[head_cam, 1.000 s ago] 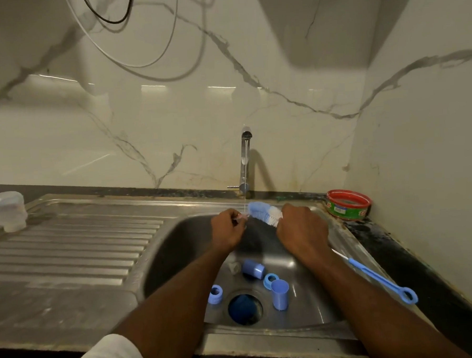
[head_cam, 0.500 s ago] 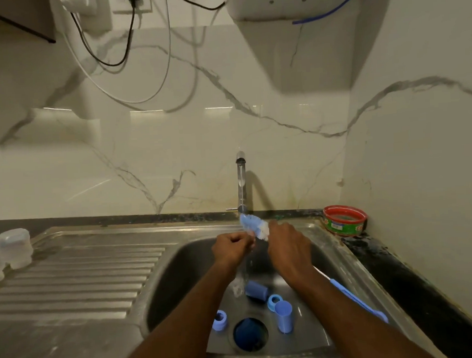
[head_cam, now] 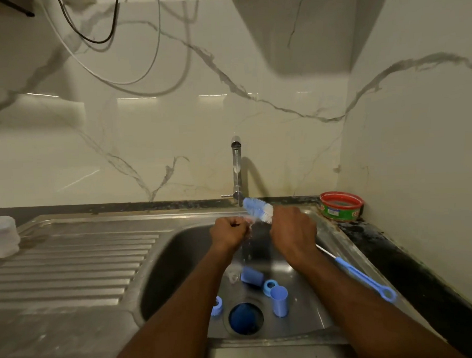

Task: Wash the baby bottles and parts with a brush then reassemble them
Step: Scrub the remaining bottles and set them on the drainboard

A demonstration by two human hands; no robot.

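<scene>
Scrubbing under the tap (head_cam: pixel 236 162), the person has tipped the brush (head_cam: pixel 258 210) up since a moment ago. The right hand (head_cam: pixel 292 232) grips its wire, fingers curled. The left hand (head_cam: pixel 228 232) pinches a small clear part in the water; it is too blurry to name. Blue caps (head_cam: pixel 279 299) and rings (head_cam: pixel 217 307) wait in the sink (head_cam: pixel 165 264), so much washing is left.

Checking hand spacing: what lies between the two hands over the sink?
In the head view, between left hand and right hand: falling tap water, brush head just above.
</scene>
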